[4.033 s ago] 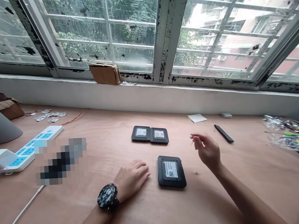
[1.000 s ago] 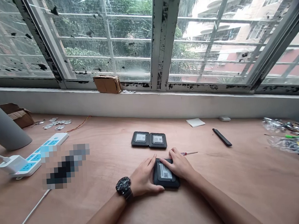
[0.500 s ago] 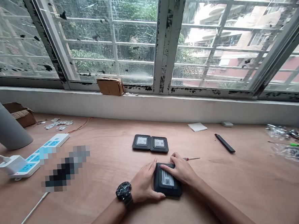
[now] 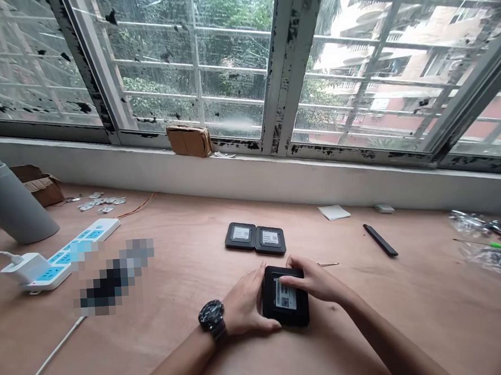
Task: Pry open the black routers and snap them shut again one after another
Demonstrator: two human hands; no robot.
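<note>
On the plywood bench (image 4: 179,350), my left hand (image 4: 245,306) and right hand (image 4: 313,280) grip a black labelled device (image 4: 285,294) between closed fingers, near two similar black units (image 4: 255,238); this holding step calls for steady, even pressure.

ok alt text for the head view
The left hand, wearing a black wristwatch, and the right hand hold a black rectangular device with a white barcode label on a plywood desk, the left at its side, the right on top. Two smaller black devices lie beyond, below a paint-chipped window.
</note>
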